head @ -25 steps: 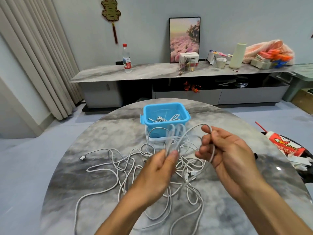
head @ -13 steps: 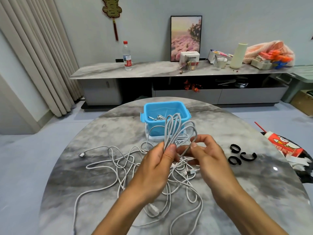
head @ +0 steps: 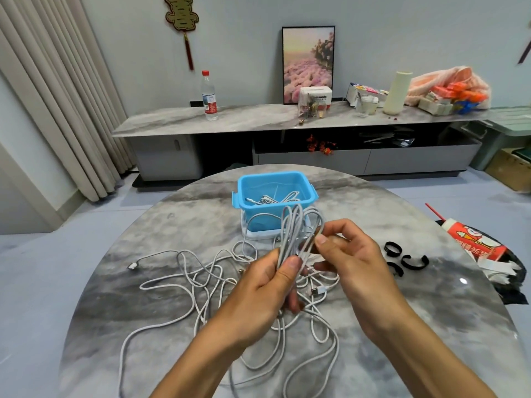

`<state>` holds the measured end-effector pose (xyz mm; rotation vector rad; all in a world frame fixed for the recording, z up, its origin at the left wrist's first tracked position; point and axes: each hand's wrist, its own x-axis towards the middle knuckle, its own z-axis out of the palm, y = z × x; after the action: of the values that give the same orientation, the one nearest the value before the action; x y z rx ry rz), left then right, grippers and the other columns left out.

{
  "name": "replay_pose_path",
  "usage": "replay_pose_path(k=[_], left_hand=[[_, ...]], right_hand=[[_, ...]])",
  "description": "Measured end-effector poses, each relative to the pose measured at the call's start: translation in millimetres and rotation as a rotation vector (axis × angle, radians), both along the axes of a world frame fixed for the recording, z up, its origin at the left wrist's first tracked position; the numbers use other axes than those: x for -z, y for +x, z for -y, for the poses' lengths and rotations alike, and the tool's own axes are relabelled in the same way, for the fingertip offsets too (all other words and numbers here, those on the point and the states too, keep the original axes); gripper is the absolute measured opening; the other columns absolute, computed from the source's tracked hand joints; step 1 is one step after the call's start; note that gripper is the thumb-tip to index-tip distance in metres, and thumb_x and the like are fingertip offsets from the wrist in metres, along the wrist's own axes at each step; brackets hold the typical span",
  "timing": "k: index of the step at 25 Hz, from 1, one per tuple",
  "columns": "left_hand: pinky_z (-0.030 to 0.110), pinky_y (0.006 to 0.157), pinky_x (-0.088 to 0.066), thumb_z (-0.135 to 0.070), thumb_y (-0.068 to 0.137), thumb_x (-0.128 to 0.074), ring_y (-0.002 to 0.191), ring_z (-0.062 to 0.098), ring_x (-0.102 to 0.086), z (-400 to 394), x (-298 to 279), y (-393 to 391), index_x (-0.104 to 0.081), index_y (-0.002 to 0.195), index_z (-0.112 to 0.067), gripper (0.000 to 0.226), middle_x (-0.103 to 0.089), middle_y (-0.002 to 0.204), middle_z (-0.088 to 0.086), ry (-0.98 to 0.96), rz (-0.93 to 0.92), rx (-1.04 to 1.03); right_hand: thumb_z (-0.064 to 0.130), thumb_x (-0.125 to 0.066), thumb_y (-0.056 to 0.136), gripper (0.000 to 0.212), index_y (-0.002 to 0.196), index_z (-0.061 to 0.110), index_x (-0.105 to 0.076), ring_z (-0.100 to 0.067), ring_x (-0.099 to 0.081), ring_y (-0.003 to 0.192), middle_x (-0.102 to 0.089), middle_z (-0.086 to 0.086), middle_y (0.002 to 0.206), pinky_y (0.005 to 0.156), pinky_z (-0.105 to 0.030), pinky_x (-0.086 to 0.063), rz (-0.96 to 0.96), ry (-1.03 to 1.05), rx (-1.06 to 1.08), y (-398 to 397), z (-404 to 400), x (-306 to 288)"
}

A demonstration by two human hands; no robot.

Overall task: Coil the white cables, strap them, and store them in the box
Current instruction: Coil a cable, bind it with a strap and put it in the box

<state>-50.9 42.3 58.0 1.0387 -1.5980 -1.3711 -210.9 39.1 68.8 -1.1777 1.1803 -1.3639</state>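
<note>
white cable coil [head: 296, 234] in both grips

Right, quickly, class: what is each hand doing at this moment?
Left hand: grips the coiled white cable.
Right hand: pinches a strand of the same coil.

left hand [head: 267, 285] grips coiled cable [head: 296, 231]; right hand [head: 347, 262] pinches it

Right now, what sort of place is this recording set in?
Most likely a home living room: a low media console along the wall, a framed flower picture leaning on it, floor-length curtains, and a round marble-look table.
</note>
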Motion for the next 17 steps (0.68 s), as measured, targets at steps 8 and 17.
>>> replay_pose_path(k=[8, 17], left_hand=[[0.018, 0.041, -0.032, -0.037, 0.095, -0.053, 0.046, 0.012, -0.037, -5, 1, -4, -0.047, 0.086, -0.014, 0.026, -0.041, 0.057, -0.001, 0.375, -0.320, 0.176], [0.013, 0.041, -0.022, -0.034, 0.099, -0.051, 0.043, 0.006, -0.029, -17, 11, -17, -0.051, 0.079, -0.024, 0.023, -0.042, 0.058, -0.003, 0.419, -0.135, 0.343]], right_hand=[[0.008, -0.065, 0.084, 0.036, 0.119, 0.011, -0.060, -0.023, -0.068, 0.092, -0.072, -0.015, 0.114, 0.084, -0.035, -0.053, 0.472, 0.160, -0.219, -7, 4, 0], [0.038, -0.072, 0.077, 0.027, 0.082, 0.012, -0.066, -0.013, -0.057, 0.049, -0.062, -0.004, 0.066, 0.045, -0.025, -0.051, 0.799, 0.355, -0.195, 1, 10, -6]])
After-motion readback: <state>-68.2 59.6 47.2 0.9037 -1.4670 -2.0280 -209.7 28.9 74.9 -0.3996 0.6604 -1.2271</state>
